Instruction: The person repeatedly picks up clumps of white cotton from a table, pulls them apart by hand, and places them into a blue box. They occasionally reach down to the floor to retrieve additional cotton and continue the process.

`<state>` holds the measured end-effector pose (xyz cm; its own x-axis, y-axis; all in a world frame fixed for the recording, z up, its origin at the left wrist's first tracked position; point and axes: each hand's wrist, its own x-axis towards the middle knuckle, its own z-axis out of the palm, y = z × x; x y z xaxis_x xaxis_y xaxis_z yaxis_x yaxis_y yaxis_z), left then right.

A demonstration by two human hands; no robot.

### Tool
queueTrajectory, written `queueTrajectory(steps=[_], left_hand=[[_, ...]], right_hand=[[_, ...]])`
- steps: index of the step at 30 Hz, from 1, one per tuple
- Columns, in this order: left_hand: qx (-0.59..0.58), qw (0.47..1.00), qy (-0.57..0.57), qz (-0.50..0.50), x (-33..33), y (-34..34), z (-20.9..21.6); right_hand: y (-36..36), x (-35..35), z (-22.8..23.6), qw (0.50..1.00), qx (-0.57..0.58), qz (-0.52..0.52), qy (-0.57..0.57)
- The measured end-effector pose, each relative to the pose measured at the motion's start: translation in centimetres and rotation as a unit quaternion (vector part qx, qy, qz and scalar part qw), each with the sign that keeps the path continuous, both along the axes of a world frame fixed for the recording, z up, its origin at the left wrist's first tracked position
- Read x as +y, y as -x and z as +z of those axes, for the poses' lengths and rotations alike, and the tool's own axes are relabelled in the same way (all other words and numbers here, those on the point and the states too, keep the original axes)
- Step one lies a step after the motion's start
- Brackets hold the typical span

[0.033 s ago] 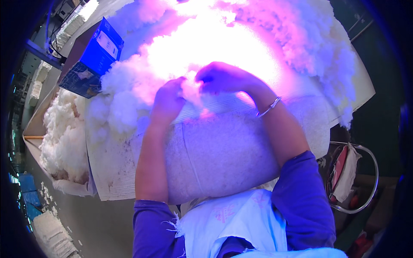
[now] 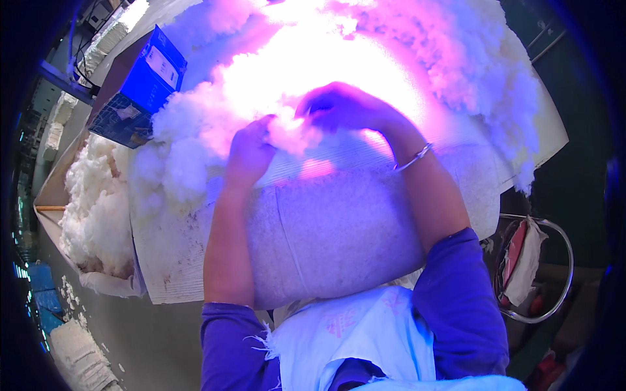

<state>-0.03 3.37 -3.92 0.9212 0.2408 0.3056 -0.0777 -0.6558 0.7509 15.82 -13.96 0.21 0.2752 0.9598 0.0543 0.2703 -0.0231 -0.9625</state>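
Note:
A small tuft of white fluffy fibre (image 2: 293,133) is between my two hands over the brightly lit middle of the table. My left hand (image 2: 251,153) closes on its left side, fingers pinched. Above and to the right, my right hand (image 2: 345,107) is bent inward with its fingertips together at the tuft's upper edge. Glare and blur hide what those fingertips hold. A silver bangle (image 2: 415,158) circles my right wrist. Around the light lies a large loose heap of the same fibre (image 2: 176,143), tinted pink and violet.
A blue box (image 2: 147,85) stands at the table's left. Beside it more white fibre (image 2: 98,202) fills a cloth-lined holder. A padded pale cover (image 2: 339,228) forms the near edge. At right is a metal hoop (image 2: 568,254) with cloth on it; stacked white pads (image 2: 81,355) lie lower left.
My right hand has risen slightly, and its fingers have shifted at the tuft. More of the tuft shows between the hands. My left hand has moved slightly left and down.

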Motion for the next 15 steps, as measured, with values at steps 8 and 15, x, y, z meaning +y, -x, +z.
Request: queueTrajectory(steps=[8,15], left_hand=[[-0.027,0.939,0.332,0.084,0.1,1.2,0.6],[0.004,0.893,0.426,0.147,1.7,0.2,0.3]], right_hand=[[-3.2,-3.3,2.9,0.987,-0.04,-0.125,-0.089],[-1.3,-2.7,4.7,0.974,-0.063,-0.144,-0.161]])
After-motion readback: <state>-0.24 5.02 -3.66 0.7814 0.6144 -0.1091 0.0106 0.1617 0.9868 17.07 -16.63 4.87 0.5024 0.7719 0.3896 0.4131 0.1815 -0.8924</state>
